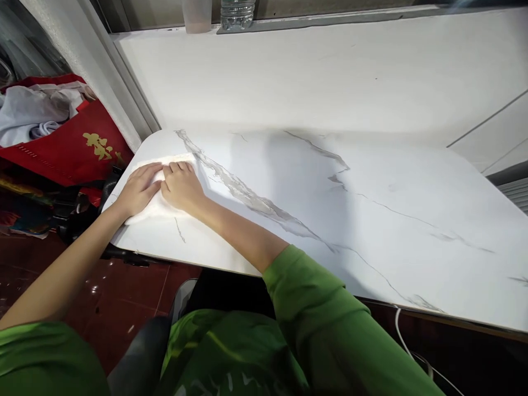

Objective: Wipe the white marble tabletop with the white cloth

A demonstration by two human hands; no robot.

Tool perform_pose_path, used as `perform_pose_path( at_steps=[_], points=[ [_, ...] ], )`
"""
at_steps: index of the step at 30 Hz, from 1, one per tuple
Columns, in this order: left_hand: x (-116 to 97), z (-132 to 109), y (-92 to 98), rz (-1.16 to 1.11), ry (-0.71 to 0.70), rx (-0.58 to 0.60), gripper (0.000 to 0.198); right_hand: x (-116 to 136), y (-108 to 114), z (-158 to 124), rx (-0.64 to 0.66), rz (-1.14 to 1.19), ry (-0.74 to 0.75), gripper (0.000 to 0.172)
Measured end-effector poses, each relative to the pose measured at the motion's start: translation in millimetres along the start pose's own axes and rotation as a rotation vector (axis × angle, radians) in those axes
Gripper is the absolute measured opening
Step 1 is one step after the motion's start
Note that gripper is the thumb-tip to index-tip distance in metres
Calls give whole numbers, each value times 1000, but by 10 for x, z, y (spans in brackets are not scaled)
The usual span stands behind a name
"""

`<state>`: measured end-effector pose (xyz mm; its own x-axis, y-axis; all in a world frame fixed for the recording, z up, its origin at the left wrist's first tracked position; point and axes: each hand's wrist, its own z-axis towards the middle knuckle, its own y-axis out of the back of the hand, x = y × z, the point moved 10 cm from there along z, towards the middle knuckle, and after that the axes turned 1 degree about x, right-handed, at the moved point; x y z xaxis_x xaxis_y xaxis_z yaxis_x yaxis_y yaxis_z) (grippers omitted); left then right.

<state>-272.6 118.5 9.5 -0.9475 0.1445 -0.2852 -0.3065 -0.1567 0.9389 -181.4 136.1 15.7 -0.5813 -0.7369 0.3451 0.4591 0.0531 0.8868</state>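
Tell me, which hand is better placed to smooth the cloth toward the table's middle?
Probably the right hand: it lies flat on the cloth's inner side, nearest the table's middle. The left hand presses the outer edge.

Bright green long sleeves were pushed up above both elbows, forearms bare. The left hand (138,190) and right hand (181,186) wore no gloves or rings. Green fabric with pale markings covered the lap.
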Motion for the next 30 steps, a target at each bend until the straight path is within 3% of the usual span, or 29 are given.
perform_pose_path(
  at_steps=[8, 14, 22, 30],
  points=[
    [280, 708, -100, 26, -4, -3, 52, -413, -74, 552, -46, -30, -63, 39],
    [348, 1104, -149, -3, -13, 25, 54, -682, -147, 869, -74, -60, -80, 40],
    [388, 1430, -201, -1, 10, 64, 52, -968, -214, 1186, -146, -49, -72, 45],
    [396, 1658, -243, 5, 33, 93, 44, -1161, -183, 1334, -185, 1, -118, 53]
  ],
)
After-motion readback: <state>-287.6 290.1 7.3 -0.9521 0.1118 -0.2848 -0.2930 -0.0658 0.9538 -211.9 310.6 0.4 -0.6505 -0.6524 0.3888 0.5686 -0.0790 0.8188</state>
